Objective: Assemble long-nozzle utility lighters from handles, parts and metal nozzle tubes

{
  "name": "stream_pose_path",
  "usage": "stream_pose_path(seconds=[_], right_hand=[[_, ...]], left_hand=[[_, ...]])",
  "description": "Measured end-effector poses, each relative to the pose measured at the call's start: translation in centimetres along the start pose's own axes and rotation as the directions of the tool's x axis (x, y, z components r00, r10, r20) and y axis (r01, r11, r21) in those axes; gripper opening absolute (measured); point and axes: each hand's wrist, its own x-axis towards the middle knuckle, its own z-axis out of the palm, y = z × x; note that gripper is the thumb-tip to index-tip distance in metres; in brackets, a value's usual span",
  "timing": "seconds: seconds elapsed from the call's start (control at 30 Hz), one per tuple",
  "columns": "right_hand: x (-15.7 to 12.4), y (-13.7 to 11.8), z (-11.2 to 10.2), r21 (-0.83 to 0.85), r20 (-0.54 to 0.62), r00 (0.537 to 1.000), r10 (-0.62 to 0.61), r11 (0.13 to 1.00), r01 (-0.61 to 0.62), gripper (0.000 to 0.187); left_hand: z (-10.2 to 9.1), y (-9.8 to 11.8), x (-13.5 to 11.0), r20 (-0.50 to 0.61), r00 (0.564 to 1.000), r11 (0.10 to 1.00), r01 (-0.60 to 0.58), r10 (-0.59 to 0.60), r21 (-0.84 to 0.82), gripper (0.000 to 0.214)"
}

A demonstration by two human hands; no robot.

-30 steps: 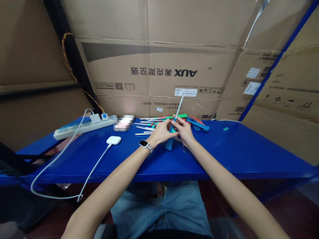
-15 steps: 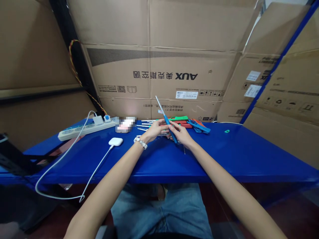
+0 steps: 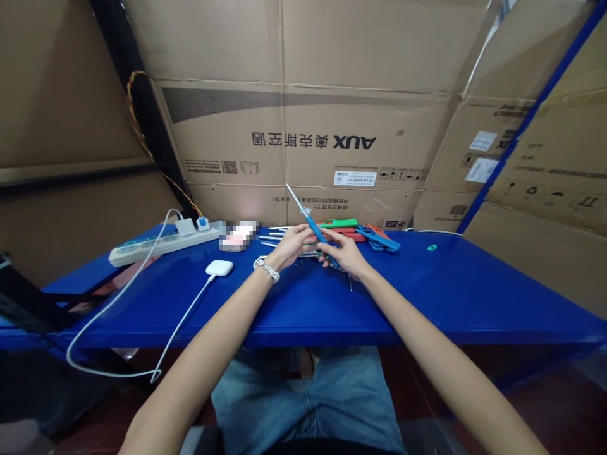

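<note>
A blue long-nosed lighter (image 3: pixel 314 229) with a silver metal tube is held up at a slant above the table, its tube pointing up and to the left. My right hand (image 3: pixel 345 253) is closed around the lower part of its handle. Fingers of my left hand (image 3: pixel 290 246) are closed against the handle's other side. Behind both hands lies a pile of similar lighters: a green one (image 3: pixel 340 223), a red one (image 3: pixel 351 233) and a blue one (image 3: pixel 383 240) show their handles. Several silver tubes (image 3: pixel 275 237) stick out leftward. The hands partly hide the pile.
A small green piece (image 3: pixel 432 248) lies on the blue table (image 3: pixel 455 291) to the right. On the left are a white power strip (image 3: pixel 142 251), a white earphone case (image 3: pixel 219 268) on a cable, and a pixelated object (image 3: pixel 238 236). Cardboard (image 3: pixel 313 114) walls the back.
The lighter has tilted further left, its tube tip moving left. My right hand's fingers have shifted and now cover more of the handle's lower end.
</note>
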Motion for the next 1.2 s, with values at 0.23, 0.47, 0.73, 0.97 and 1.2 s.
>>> stream_pose_path(seconds=[0.23,0.47,0.73,0.97,1.2], right_hand=[[0.1,0.3,-0.1,0.014,-0.023,1.0,0.013,1.0,-0.012,0.068],[0.1,0.3,-0.2,0.029,-0.018,0.999,0.039,0.999,-0.038,0.068],[0.2,0.9,-0.3,-0.034,-0.01,1.0,0.026,0.999,-0.027,0.065],[0.3,1.1,-0.3,-0.039,-0.003,0.999,0.043,0.998,-0.043,0.064],[0.2,0.9,-0.2,-0.043,0.003,0.999,0.046,0.998,-0.046,0.064]], left_hand=[[0.0,0.0,0.0,0.006,1.0,1.0,0.01,-0.01,-0.001,0.016],[0.2,0.1,-0.1,-0.002,1.0,1.0,0.01,-0.01,0.007,0.015],[0.4,-0.2,0.0,-0.017,0.999,0.999,0.046,-0.046,-0.004,0.014],[0.0,-0.5,0.2,-0.03,0.998,0.998,0.05,-0.05,0.024,0.016],[0.0,-0.2,0.2,-0.078,0.994,0.997,0.071,-0.071,-0.004,0.017]])
